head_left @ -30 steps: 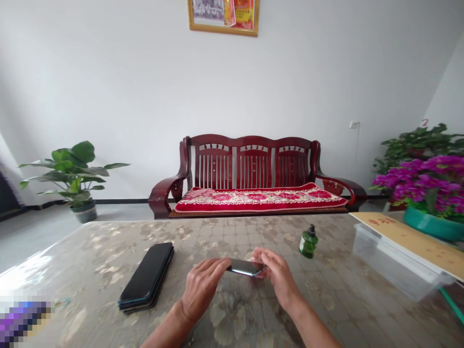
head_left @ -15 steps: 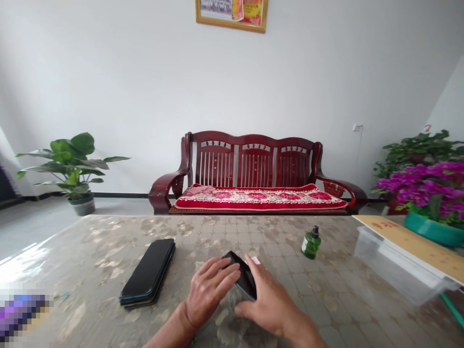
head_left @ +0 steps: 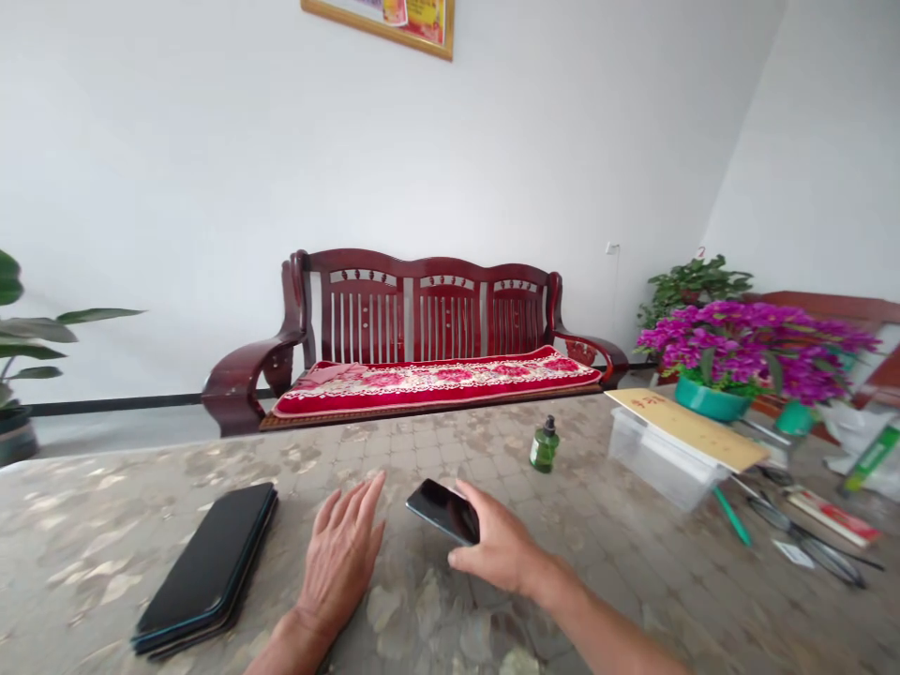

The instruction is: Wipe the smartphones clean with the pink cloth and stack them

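A black phone (head_left: pixel 442 511) is held by its right end in my right hand (head_left: pixel 501 544), thumb on the near side and fingers on the far side. Its dark screen faces up and tilts slightly. To its left, my left hand (head_left: pixel 342 548) is held over the table with fingers stretched, touching nothing that I can see. Farther left lies a stack of dark phones (head_left: pixel 207 567), the top one with a black screen and a blue edge.
On the patterned table (head_left: pixel 422 628) stands a green pump bottle (head_left: pixel 544 446). At the right are a clear plastic box (head_left: pixel 653 459) with a yellow board on top, purple flowers (head_left: pixel 738 342), a green pen (head_left: pixel 731 516) and glasses (head_left: pixel 808 544). A red-cushioned bench (head_left: pixel 442 375) stands behind.
My left hand has come off the phone and moved left. The phone stays in my right hand, turned flatter. The view has swung right, showing more items at the right.
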### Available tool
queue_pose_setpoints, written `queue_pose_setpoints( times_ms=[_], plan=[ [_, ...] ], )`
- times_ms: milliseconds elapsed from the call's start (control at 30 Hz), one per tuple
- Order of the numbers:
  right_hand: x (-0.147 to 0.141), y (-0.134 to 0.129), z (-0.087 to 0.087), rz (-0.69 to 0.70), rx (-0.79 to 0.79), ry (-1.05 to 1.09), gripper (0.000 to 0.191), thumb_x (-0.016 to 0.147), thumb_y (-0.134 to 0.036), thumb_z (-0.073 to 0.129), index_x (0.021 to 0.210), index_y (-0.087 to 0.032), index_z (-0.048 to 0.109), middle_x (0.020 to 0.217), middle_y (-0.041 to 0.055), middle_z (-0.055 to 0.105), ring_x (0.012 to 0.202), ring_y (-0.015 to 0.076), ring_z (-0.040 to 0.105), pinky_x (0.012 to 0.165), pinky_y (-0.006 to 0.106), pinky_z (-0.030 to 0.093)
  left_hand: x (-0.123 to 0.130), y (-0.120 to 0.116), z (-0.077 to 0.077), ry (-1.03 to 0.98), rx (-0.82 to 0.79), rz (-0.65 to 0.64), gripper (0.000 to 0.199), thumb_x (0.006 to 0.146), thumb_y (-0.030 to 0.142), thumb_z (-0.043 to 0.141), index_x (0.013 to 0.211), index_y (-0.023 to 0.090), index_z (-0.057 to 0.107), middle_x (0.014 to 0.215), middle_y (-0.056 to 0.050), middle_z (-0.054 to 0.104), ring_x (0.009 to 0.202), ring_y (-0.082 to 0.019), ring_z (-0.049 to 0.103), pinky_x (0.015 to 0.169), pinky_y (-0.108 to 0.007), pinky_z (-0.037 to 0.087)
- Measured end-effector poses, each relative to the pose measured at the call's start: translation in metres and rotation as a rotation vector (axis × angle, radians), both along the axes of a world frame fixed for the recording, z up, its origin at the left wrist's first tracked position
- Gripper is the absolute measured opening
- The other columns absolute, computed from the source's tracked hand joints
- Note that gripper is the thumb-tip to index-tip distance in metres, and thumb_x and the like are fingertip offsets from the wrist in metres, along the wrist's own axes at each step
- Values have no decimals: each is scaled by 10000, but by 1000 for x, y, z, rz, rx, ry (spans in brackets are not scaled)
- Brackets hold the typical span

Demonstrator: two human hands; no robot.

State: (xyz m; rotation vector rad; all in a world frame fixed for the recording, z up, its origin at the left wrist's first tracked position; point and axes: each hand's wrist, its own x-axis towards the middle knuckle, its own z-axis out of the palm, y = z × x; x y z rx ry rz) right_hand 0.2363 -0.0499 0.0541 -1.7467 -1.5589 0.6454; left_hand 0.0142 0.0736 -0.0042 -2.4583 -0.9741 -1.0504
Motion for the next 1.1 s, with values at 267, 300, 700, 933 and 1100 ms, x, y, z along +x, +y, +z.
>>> queue_pose_setpoints(
  times_ms=[267,300,700,933,1100],
  plan=[
    [77,-72,-26,-283,30,-79,841,634,-235,641,1441,-208,406,1452,102,477,1314,269,456,1104,416,324,7,-3,-10,160,-366,5,518,874,171,374,1384,162,465,1102,-99,695,1019,-235,632,941,-366,436],
    [90,-77,-28,-366,14,-169,845,636,-237,631,1446,-191,396,1440,113,487,1300,271,469,1096,417,331,8,-3,-10,175,-409,18,519,879,170,363,1388,159,463,1110,-101,693,1023,-233,630,937,-365,438],
    [206,-86,-49,-638,-208,-657,756,758,-459,599,1383,-64,442,1210,176,641,1100,310,605,933,382,425,8,1,-13,177,-432,-44,358,934,216,364,1131,190,662,1154,-101,680,1060,-237,623,943,-394,472],
    [210,-86,-58,-639,-200,-692,665,762,-476,604,1309,-105,532,1194,162,650,1072,318,606,943,400,403,7,4,-19,152,-406,-52,367,929,246,363,1117,204,676,1153,-84,683,1058,-244,627,942,-394,483],
    [213,-88,-62,-648,-212,-702,677,775,-497,597,1316,-96,524,1224,173,630,1111,326,582,940,400,401,7,4,-15,125,-406,-69,361,922,265,371,1086,218,689,1125,-78,693,1028,-240,636,920,-379,496]
  ],
)
